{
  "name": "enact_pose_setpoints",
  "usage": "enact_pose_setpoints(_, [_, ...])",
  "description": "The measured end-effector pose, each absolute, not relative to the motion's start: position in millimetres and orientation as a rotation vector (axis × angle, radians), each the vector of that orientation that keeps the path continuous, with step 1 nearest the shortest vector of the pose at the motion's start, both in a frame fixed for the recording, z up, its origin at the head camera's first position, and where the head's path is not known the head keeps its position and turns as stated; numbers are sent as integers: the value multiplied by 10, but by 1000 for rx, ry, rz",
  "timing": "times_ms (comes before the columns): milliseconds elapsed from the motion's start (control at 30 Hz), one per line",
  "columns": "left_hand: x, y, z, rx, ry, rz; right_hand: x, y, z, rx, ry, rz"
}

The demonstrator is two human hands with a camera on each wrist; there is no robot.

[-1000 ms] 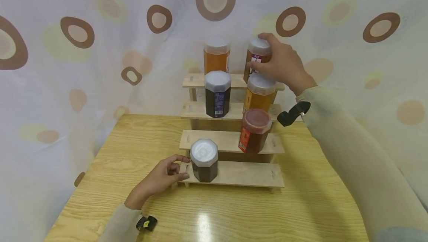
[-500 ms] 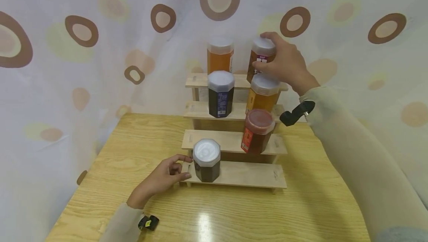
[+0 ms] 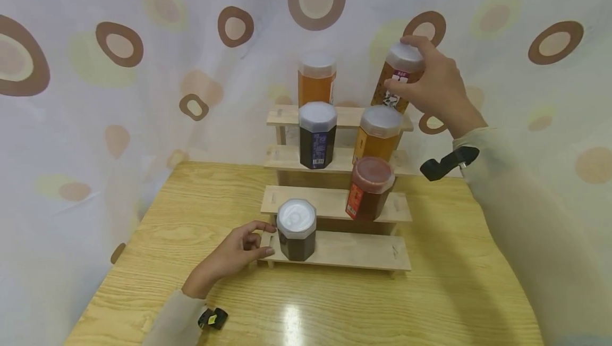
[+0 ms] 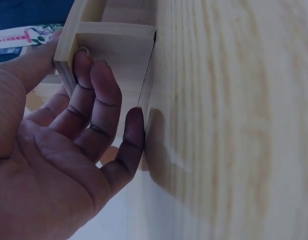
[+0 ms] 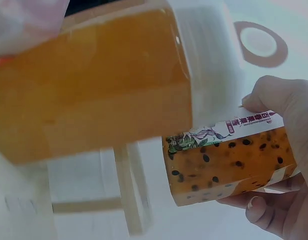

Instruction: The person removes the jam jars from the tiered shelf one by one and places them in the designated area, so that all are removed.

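My right hand (image 3: 437, 83) grips a seed-filled amber jar (image 3: 393, 91) with a white lid, tilted above the right end of the wooden stepped rack's (image 3: 349, 117) top shelf. The right wrist view shows this jar (image 5: 219, 167) lifted clear of the wood, thumb (image 5: 266, 95) on one side and fingers beneath. Low at the left, my left hand (image 3: 229, 255) holds the left end of the bottom step, beside a dark jar (image 3: 297, 242). In the left wrist view, that hand (image 4: 59, 140) has thumb and curled fingers on either side of a wooden board (image 4: 66, 55).
An orange jar (image 3: 317, 88) stands on the top shelf, a dark jar (image 3: 316, 146) and a yellow-orange jar (image 3: 375, 144) on the one below. A red-lidded jar (image 3: 368, 197) is on the third step. Behind the wooden table (image 3: 201, 202) hangs a patterned cloth (image 3: 268, 6).
The right hand has moved right and slightly up, lifting the seed-filled jar off the top shelf and tilting it. The left hand has stayed at the bottom step.
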State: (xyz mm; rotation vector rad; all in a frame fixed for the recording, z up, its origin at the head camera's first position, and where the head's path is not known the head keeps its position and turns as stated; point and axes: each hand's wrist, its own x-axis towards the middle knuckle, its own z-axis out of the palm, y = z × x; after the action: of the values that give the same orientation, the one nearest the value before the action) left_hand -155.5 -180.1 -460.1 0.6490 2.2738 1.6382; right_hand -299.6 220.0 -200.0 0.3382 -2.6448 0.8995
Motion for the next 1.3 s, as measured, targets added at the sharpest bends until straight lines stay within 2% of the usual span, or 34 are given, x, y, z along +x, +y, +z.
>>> enact_pose_setpoints(733, [-1550, -1822, -4596, 606, 2268, 1644, -2667, 3166, -2188, 121, -2606, 831])
enact_pose_setpoints(1300, [-1559, -1817, -4612, 658, 2269, 1646, -2549, 3674, -2847, 63, -2710, 742])
